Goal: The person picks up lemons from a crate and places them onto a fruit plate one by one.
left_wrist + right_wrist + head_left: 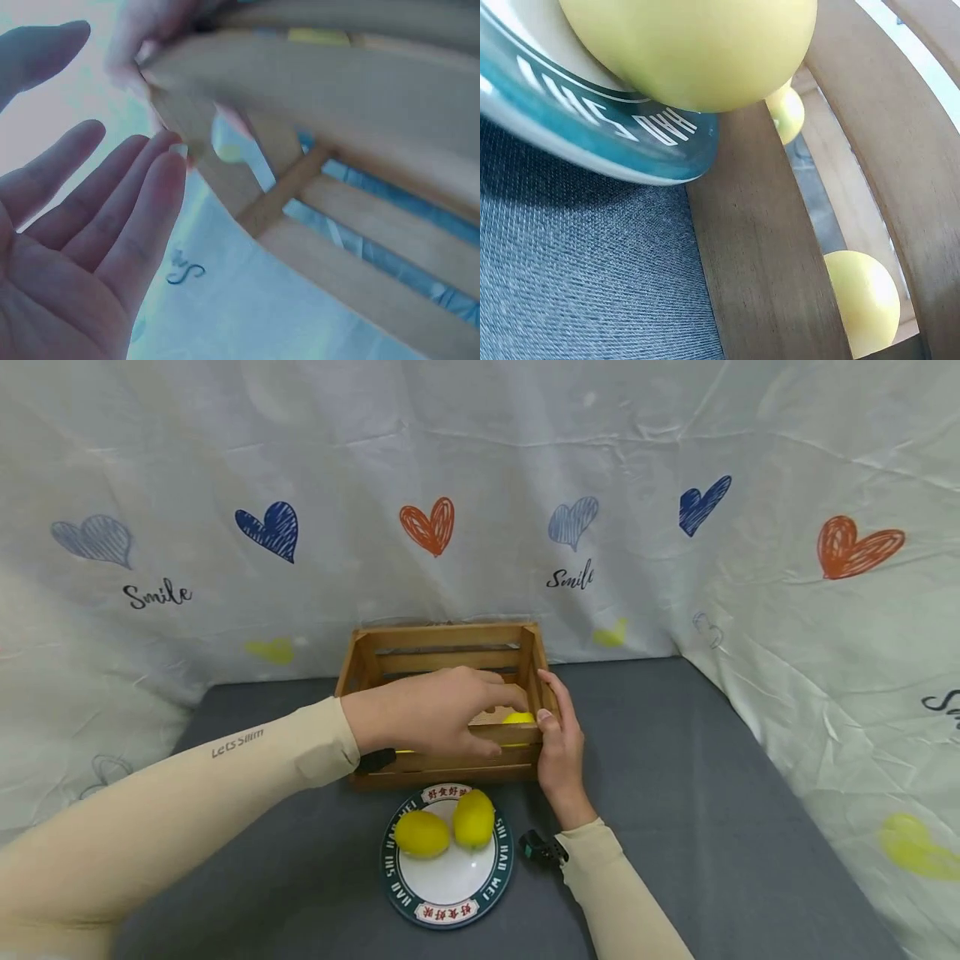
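Observation:
A slatted wooden crate (450, 635) stands at the back of the table. My left hand (431, 706) is over its front side, palm down, with fingers fairly straight and holding nothing; the left wrist view shows those fingers (127, 217) spread beside the crate (322, 112). With thumb and fingers, my right hand (561, 752) grips the crate's right end. A lemon (517, 718) lies inside at the right, and yellow shows between the front slats. The right wrist view shows lemons (862, 300) behind the slats; the right hand is not visible there.
Directly in front of the crate is a white plate with a green rim (447, 912). Two lemons, one left (422, 834) and one right (473, 819), lie on it. A grey cloth (675, 793) covers the table. Behind hangs a pale curtain (495, 460) printed with hearts.

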A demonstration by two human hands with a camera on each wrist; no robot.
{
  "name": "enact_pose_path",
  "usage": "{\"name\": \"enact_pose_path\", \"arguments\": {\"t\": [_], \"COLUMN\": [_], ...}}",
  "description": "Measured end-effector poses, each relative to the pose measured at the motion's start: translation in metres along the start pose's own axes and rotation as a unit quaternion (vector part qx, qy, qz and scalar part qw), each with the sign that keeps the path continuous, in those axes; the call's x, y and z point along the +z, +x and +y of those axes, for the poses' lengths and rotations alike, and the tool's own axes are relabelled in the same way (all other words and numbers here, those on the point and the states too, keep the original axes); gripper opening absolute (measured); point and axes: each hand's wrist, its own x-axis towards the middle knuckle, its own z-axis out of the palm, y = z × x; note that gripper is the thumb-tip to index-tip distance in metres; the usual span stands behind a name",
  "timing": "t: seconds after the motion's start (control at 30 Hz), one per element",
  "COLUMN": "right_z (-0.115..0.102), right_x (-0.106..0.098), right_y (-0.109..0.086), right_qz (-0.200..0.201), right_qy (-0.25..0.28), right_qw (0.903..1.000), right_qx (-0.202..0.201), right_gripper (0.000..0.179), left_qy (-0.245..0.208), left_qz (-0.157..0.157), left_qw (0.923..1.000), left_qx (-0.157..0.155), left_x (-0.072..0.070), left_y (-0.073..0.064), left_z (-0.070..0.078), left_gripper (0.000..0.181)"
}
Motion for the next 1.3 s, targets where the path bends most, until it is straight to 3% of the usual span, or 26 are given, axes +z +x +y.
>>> {"name": "enact_pose_path", "arguments": {"t": [0.13, 0.3, 0.5, 0.7, 0.9, 1.1, 1.3], "right_z": [0.002, 0.004, 0.005, 0.007, 0.005, 0.003, 0.004], "right_x": [-0.001, -0.002, 0.001, 0.006, 0.000, 0.000, 0.000], "right_y": [-0.002, -0.006, -0.009, -0.008, -0.002, -0.001, -0.001], "right_qz": [-0.001, -0.002, 0.001, -0.001, 0.008, 0.007, 0.011], "right_qy": [-0.003, 0.001, 0.000, -0.011, -0.022, -0.021, -0.023], "right_qw": [1.0000, 1.0000, 1.0000, 0.9999, 0.9996, 0.9995, 0.9993], "right_qx": [0.003, 0.005, 0.006, -0.007, -0.017, -0.024, -0.027], "right_gripper": [0.058, 0.056, 0.057, 0.058, 0.060, 0.061, 0.061], "left_qy": [0.008, 0.003, -0.004, -0.021, -0.030, -0.043, -0.016], "left_qz": [0.001, -0.024, -0.084, -0.144, -0.168, -0.179, -0.179], "left_qw": [0.9999, 0.9996, 0.9958, 0.9875, 0.9840, 0.9825, 0.9836], "left_qx": [-0.014, -0.012, -0.036, -0.062, -0.050, -0.029, -0.014], "left_x": [-0.002, 0.004, 0.030, 0.046, 0.062, 0.070, 0.071], "left_y": [0.021, 0.048, 0.085, 0.106, 0.131, 0.138, 0.140], "left_z": [-0.015, -0.037, -0.065, -0.079, -0.090, -0.089, -0.084], "left_gripper": [0.057, 0.055, 0.057, 0.060, 0.055, 0.046, 0.033]}}
